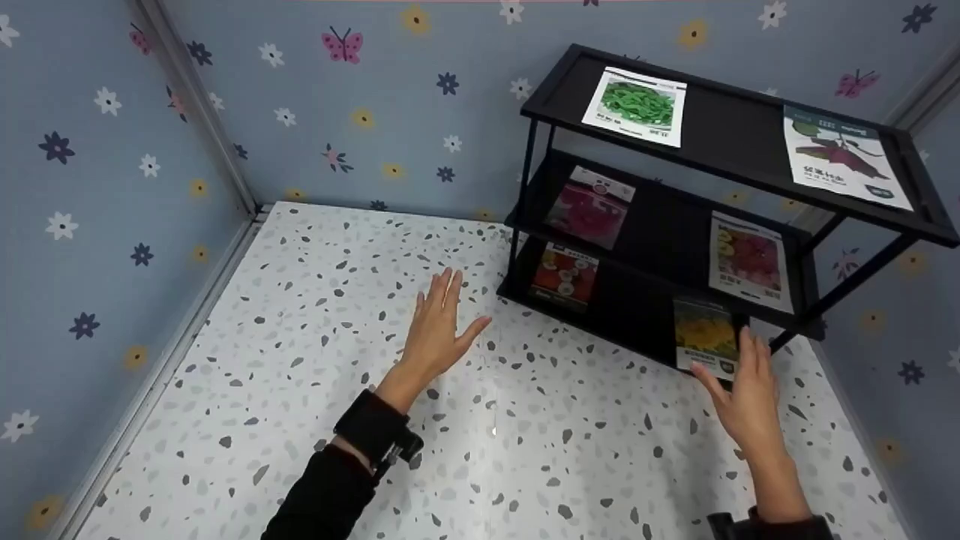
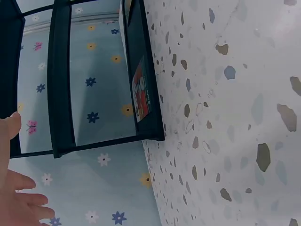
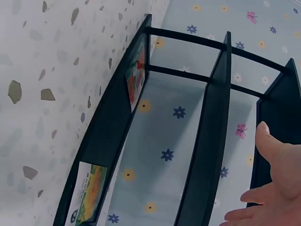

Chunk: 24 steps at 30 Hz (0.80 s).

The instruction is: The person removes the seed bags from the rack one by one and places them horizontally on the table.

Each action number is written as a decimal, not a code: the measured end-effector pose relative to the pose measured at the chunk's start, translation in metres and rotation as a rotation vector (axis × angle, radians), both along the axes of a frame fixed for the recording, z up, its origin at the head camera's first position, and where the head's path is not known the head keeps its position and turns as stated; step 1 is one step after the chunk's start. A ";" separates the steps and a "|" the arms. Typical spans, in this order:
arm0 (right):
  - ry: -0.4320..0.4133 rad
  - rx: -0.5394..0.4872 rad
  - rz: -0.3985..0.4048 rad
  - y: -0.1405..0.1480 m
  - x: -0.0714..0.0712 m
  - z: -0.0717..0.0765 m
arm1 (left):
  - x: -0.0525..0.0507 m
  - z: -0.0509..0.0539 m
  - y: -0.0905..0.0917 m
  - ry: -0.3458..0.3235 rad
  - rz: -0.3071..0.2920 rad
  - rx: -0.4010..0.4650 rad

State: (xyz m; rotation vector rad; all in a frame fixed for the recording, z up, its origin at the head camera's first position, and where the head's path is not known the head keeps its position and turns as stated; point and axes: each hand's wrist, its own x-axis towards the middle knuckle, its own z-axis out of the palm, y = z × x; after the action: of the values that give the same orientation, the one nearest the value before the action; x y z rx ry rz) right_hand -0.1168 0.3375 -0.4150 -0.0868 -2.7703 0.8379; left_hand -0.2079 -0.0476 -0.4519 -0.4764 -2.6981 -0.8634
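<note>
Head view: a person's bare right hand (image 1: 750, 397), fingers straight, thumb spread and gripping nothing, is poised at the low front corner of a black, three-tier rectangular rack (image 1: 739, 124). Nearest, at 11 o'clock from it on the bottom shelf (image 1: 634, 319), lies a flat yellow-flower packet (image 1: 705, 334); whether skin meets rack or packet cannot be told. The bare left hand (image 1: 433, 330), also straight-fingered and holding nothing, is well apart from the rack, which stands at its 2 o'clock on a white, grey-flecked counter (image 1: 487, 465). Outward from the right hand, a rectangular red packet (image 1: 565, 274) lies at 10 o'clock; on the middle shelf (image 1: 664, 232), a magenta-flower packet (image 1: 591, 214) at 11 and a reddish-flower packet (image 1: 752, 259) at 12; up top, a white packet with green pods (image 1: 637, 109) near 11 and a white packet with a purple-and-green plant (image 1: 844, 154) at 1. One packet lies flat toward each end of every tier, seemingly spaced so each printed face shows. Beyond rise pale blue flower-and-butterfly walls (image 1: 247, 97).
</note>
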 end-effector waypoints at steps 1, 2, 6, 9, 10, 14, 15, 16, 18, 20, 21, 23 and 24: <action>0.013 -0.019 -0.015 0.002 -0.001 0.002 | -0.002 0.002 0.002 0.015 -0.005 0.033; 0.029 -0.033 -0.031 0.003 -0.001 0.004 | -0.004 0.004 0.003 0.027 -0.008 0.069; 0.106 -0.098 -0.099 0.010 -0.006 0.010 | -0.014 0.014 0.010 0.044 -0.022 0.268; 0.158 -0.137 -0.148 0.015 -0.010 0.013 | -0.022 0.022 0.015 0.053 -0.028 0.413; 0.176 -0.148 -0.162 0.016 -0.011 0.014 | -0.025 0.024 0.016 0.056 -0.031 0.454; 0.241 -0.169 -0.208 0.023 -0.016 0.018 | -0.034 0.033 0.022 0.065 -0.048 0.565; 0.258 -0.173 -0.215 0.025 -0.018 0.019 | -0.037 0.034 0.023 0.064 -0.050 0.590; 0.272 -0.177 -0.221 0.027 -0.019 0.020 | -0.039 0.036 0.024 0.062 -0.050 0.611; 0.295 -0.186 -0.233 0.031 -0.022 0.022 | -0.045 0.040 0.027 0.057 -0.051 0.650; 0.310 -0.197 -0.257 0.035 -0.025 0.023 | -0.050 0.045 0.030 0.042 -0.051 0.683; 0.314 -0.204 -0.271 0.037 -0.027 0.024 | -0.052 0.047 0.031 0.034 -0.050 0.693; 0.318 -0.220 -0.310 0.041 -0.030 0.026 | -0.058 0.052 0.035 0.016 -0.051 0.711; 0.325 -0.228 -0.333 0.044 -0.032 0.028 | -0.060 0.056 0.037 0.008 -0.050 0.716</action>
State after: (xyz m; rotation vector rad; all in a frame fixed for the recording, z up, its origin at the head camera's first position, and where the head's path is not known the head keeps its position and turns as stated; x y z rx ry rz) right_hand -0.1485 0.3810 -0.3874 -0.4025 -2.2681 0.9729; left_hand -0.2680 -0.0110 -0.3964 -0.3695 -2.1550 -1.7173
